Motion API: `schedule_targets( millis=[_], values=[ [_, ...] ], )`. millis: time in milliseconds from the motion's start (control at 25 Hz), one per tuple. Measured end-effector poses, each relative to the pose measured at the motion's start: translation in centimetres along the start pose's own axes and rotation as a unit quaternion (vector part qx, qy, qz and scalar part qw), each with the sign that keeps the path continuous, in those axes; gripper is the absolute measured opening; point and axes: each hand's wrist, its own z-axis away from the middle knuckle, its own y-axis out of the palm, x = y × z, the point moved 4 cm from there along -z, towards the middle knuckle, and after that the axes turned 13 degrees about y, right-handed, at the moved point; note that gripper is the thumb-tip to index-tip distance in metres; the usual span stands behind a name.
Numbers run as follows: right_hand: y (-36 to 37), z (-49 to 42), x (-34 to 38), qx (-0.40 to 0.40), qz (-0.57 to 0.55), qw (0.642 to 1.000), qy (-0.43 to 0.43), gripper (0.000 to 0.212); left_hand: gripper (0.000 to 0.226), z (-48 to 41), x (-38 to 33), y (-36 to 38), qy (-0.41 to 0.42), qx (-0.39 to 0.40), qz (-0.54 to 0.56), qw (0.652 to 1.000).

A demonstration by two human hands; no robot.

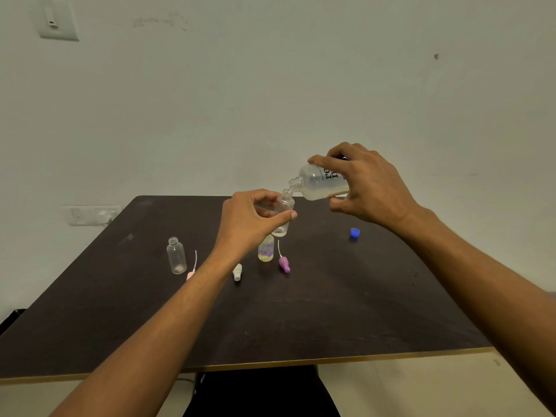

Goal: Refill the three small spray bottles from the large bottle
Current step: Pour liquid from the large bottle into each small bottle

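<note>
R hand [368, 185] grips large bottle [323, 183], long axis near level, neck pointing left-down, mouth just over the open neck of small spray bottle [284, 210]. L hand [252, 219] pinches that bottle, held above table [331, 296]. Label: only "re" legible, rest hidden by fingers.

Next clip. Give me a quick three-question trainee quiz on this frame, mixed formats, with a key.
1. True or false: the right hand holds the large bottle tilted.
2. The left hand holds: A a small clear bottle; B a funnel; C a cloth.
3. Fill in: the loose cap on the table is ____.
Key: 1 true; 2 A; 3 blue.
</note>
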Motion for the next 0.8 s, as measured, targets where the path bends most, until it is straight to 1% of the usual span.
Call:
schedule_targets(
  millis=[120,320,520,800],
  values=[
    [0.04,0.04,0.04,0.003,0.001,1.000,-0.001,0.080,0.030,0.03,-0.02,-0.06,0.000,0.000,0.001,1.000],
    [-0.17,0.02,0.21,0.004,0.003,1.000,-0.002,0.079,0.040,0.02,0.23,-0.05,0.000,0.000,-0.008,1.000],
    [-0.24,-0.01,0.37,0.003,0.004,1.000,-0.004,0.079,0.033,0.09,0.20,-0.13,-0.001,-0.002,-0.003,1.000],
    [-0.06,0.03,0.39,0.006,0.007,1.000,-0.003,0.079,0.038,0.18,0.42,-0.03,-0.004,-0.002,-0.002,1.000]
  ],
)
